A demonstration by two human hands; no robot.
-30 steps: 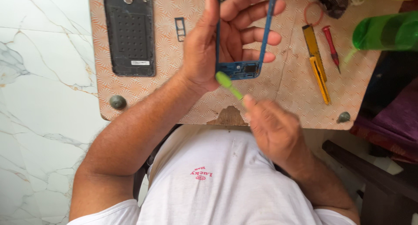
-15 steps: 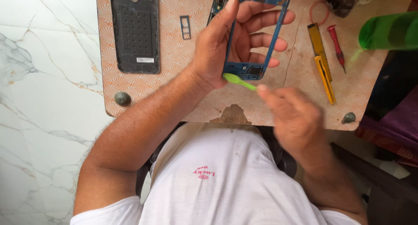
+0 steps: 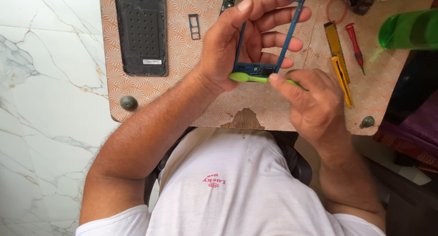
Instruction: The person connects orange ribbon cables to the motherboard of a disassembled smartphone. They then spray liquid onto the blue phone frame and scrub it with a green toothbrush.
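My left hand (image 3: 237, 44) grips a blue phone frame (image 3: 292, 28) upright above the patterned table (image 3: 191, 62), thumb on its left rail, fingers behind it. My right hand (image 3: 315, 103) pinches a green plastic pry tool (image 3: 248, 77) and lays its flat tip against the frame's lower edge. The frame's top runs out of view.
A black phone back cover (image 3: 141, 30) lies at the table's left, a small blue card tray (image 3: 195, 26) beside it. To the right lie a yellow utility knife (image 3: 340, 62), a red screwdriver (image 3: 355, 46), an orange ring (image 3: 336, 7) and a green bottle (image 3: 408, 30). Marble floor at left.
The pry tool has swung from pointing up-left to lying level along the frame's bottom edge. My right hand has risen closer to the frame.
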